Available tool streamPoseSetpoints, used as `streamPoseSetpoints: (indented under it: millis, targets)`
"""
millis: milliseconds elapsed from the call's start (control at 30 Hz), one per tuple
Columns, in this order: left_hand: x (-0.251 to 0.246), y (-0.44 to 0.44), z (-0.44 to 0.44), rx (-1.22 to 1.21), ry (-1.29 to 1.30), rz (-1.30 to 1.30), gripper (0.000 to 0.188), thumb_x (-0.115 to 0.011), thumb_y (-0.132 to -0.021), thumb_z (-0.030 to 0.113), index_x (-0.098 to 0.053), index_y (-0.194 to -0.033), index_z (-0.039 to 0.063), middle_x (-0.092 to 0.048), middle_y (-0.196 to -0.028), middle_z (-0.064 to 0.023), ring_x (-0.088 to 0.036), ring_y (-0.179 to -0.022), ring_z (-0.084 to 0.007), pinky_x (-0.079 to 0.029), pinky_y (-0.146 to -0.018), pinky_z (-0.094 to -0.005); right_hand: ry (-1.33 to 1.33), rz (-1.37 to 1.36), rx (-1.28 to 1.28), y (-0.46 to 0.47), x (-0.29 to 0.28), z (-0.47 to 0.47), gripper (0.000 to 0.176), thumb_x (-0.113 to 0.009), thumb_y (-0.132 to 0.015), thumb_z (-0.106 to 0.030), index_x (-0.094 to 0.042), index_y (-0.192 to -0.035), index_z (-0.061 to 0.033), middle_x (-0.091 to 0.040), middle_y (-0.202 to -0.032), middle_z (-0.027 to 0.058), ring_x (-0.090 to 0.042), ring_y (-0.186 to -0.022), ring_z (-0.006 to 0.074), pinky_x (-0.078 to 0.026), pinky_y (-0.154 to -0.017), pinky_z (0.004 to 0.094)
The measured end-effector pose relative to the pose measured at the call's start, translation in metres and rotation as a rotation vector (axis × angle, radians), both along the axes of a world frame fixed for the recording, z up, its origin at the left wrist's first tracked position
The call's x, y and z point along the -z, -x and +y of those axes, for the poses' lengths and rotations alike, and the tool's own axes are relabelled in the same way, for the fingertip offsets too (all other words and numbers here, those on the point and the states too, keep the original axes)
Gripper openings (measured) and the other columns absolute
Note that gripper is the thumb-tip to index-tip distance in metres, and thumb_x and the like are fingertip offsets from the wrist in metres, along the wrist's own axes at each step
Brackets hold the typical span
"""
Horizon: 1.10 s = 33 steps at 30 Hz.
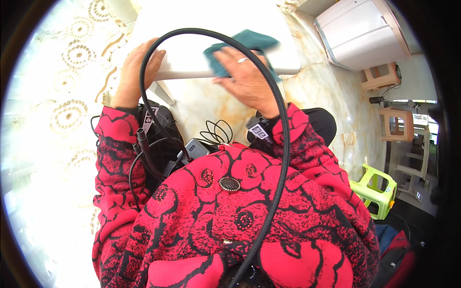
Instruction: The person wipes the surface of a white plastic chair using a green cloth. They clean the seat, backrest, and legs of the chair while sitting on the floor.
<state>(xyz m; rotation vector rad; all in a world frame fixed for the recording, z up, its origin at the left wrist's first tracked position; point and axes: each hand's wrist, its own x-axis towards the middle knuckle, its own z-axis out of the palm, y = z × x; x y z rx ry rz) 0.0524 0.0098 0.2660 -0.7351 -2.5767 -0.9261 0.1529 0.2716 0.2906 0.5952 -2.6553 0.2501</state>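
Note:
A white table or stool top (187, 64) with a rounded corner lies before me, overexposed at its far part. My left hand (138, 68) rests on its near left edge, thumb apart from the fingers, holding no loose thing. A teal cloth (255, 40) lies on the white top near its right end, blurred at its edges. My right hand (245, 77), with a ring on a finger, presses on the cloth from above; how far the fingers close on it cannot be told. A black braided cable (284, 144) arches across the view in front of both hands.
Cables with plugs (142, 138) and a grey device (196, 148) lie at my lap. At the right are a green plastic stool (378, 190), pinkish-brown stools (396, 124) and a large white bin-like container (360, 34). The floor (317, 93) is marble-patterned.

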Motion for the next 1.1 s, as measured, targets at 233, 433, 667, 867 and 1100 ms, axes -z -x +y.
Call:
streamPoseSetpoints:
  millis: [233,433,667,867,1100]
  targets:
    - [-0.004,-0.001,-0.001,-0.001,-0.008,-0.009,0.029,-0.061,-0.090,0.023,-0.062,-0.110,0.003,-0.065,-0.098,-0.0167,-0.061,-0.094,-0.0357,-0.048,-0.083,-0.0409,0.005,0.032,-0.111,-0.003,0.012,0.005,0.042,-0.068,-0.083,-0.035,-0.064,-0.118,-0.0110,-0.061,-0.125,0.0117,-0.061,-0.095,0.0331,-0.047,-0.085,0.0419]
    - [-0.005,-0.005,-0.006,-0.013,-0.006,-0.014,0.028,-0.062,-0.091,0.022,-0.064,-0.103,-0.004,-0.066,-0.100,-0.0202,-0.062,-0.094,-0.0348,-0.049,-0.084,-0.0392,0.081,0.273,0.289,0.003,0.013,0.083,0.025,-0.063,-0.086,-0.025,-0.069,-0.104,-0.0085,-0.068,-0.109,0.0108,-0.061,-0.087,0.0322,-0.049,-0.077,0.0440]
    - [-0.010,-0.002,0.008,0.007,0.043,-0.049,0.026,-0.062,-0.091,0.022,-0.063,-0.101,-0.002,-0.065,-0.097,-0.0209,-0.061,-0.091,-0.0364,-0.048,-0.082,-0.0401,0.087,0.167,-0.014,0.007,0.035,-0.033,0.035,-0.070,-0.080,-0.028,-0.065,-0.109,-0.0090,-0.064,-0.116,0.0071,-0.058,-0.098,0.0280,-0.045,-0.084,0.0406]
    - [-0.006,-0.002,0.004,0.014,0.024,-0.033,0.023,-0.061,-0.091,0.020,-0.062,-0.099,-0.002,-0.064,-0.094,-0.0206,-0.061,-0.088,-0.0367,-0.048,-0.080,-0.0399,0.197,0.114,-0.033,0.015,0.023,0.042,0.025,-0.064,-0.083,-0.017,-0.066,-0.105,-0.0045,-0.069,-0.101,0.0124,-0.065,-0.083,0.0310,-0.052,-0.073,0.0425]
    - [-0.001,-0.003,-0.001,0.032,-0.032,-0.038,0.028,-0.056,-0.090,0.020,-0.060,-0.114,0.006,-0.065,-0.101,-0.0179,-0.060,-0.096,-0.0374,-0.048,-0.084,-0.0436,-0.045,0.261,0.411,0.012,0.015,0.108,0.022,-0.057,-0.091,-0.018,-0.067,-0.097,0.0001,-0.067,-0.106,0.0157,-0.063,-0.087,0.0324,-0.050,-0.077,0.0421]
